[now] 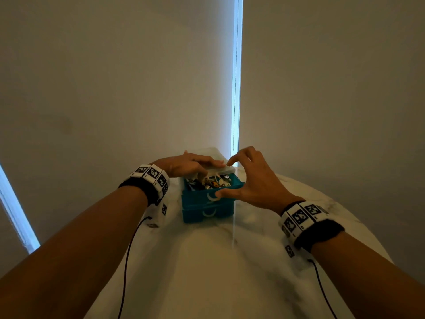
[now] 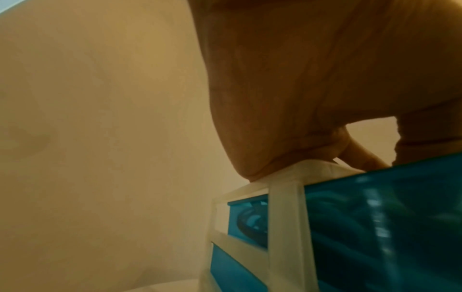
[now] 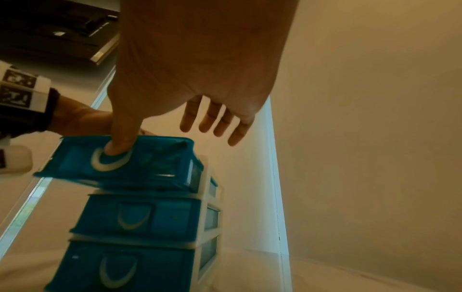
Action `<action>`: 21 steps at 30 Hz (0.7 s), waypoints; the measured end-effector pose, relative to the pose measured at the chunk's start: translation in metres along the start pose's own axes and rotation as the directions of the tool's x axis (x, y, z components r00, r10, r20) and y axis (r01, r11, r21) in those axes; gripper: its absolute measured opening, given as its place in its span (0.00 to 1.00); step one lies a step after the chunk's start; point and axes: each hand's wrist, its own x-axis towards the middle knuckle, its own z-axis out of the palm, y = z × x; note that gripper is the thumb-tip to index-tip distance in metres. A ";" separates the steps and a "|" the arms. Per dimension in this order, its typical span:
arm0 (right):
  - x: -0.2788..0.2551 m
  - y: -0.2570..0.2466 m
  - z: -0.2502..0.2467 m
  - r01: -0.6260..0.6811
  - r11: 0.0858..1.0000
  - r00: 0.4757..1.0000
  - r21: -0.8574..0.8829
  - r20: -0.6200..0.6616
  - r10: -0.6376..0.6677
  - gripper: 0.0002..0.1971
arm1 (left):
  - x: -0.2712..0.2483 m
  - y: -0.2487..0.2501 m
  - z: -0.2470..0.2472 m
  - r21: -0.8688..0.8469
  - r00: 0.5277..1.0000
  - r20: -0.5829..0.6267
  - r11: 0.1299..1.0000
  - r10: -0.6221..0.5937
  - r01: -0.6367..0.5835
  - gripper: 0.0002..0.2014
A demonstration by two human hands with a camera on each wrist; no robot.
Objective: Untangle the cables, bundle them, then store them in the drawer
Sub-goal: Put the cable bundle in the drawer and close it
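A small teal drawer unit (image 1: 207, 214) in a white frame (image 2: 285, 217) stands on the table. Its top drawer (image 1: 197, 198) is pulled out toward me and holds a jumble of cables and plugs (image 1: 213, 181); coiled cable (image 2: 337, 227) shows through its side. My left hand (image 1: 190, 165) lies on the unit's white top, palm down, fingers flat along the front edge. My right hand (image 1: 250, 180) has its thumb (image 3: 120, 146) pressed on the top drawer's white crescent handle (image 3: 100, 164). The right fingers (image 3: 212, 120) are spread straight above the drawer, touching nothing.
The unit has two more teal drawers, the middle drawer (image 3: 140, 217) and the bottom drawer (image 3: 120, 268), both pushed in. It stands near the far edge of a round white marble table (image 1: 207, 272), close to a blind-covered window (image 1: 236, 88).
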 end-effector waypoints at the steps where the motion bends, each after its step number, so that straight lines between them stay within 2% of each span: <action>1: 0.000 -0.001 -0.001 -0.018 1.000 0.999 0.016 0.040 0.017 0.44 | -0.001 0.002 0.000 -0.016 1.000 0.015 1.000 0.012 -0.012 0.25; 4: -0.004 -0.002 -0.004 -0.114 0.988 0.982 0.102 0.162 0.097 0.52 | -0.008 0.010 0.001 -0.171 0.999 0.015 0.984 0.045 -0.042 0.17; 5: -0.004 -0.003 -0.003 -0.148 0.981 0.978 0.129 0.164 0.126 0.52 | -0.011 0.012 0.001 -0.211 0.999 -0.014 0.976 0.046 -0.048 0.20; 6: -0.004 -0.004 0.000 -0.160 0.979 0.981 0.125 0.133 0.143 0.50 | -0.012 0.011 0.002 -0.220 0.998 -0.031 0.973 0.056 -0.062 0.23; 8: 0.002 -0.007 0.010 -0.160 0.986 0.987 0.055 0.022 0.159 0.43 | -0.011 0.011 0.002 -0.185 0.993 -0.030 0.976 0.112 -0.116 0.24; 12: 0.011 -0.015 0.030 -0.166 0.986 0.977 -0.024 -0.136 0.161 0.30 | -0.005 0.006 0.003 -0.166 0.998 -0.001 0.985 0.056 -0.055 0.36; 15: 0.012 -0.016 0.030 -0.142 0.988 0.982 -0.061 -0.138 0.133 0.25 | -0.006 -0.005 0.006 -0.065 0.991 0.020 0.990 0.130 -0.129 0.33; 17: 0.013 -0.013 0.022 -0.149 0.989 0.985 -0.003 -0.085 0.148 0.25 | -0.006 -0.010 0.004 -0.045 0.986 0.032 0.985 0.166 -0.164 0.36; 19: 0.014 -0.012 0.010 -0.169 0.984 0.984 0.058 -0.040 0.171 0.25 | -0.001 -0.017 0.006 -0.033 0.981 0.007 0.980 0.194 -0.194 0.38; 21: 0.007 -0.014 0.000 -0.194 0.979 0.977 0.061 -0.081 0.199 0.19 | 0.006 -0.026 0.008 -0.034 0.977 -0.053 0.977 0.208 -0.210 0.37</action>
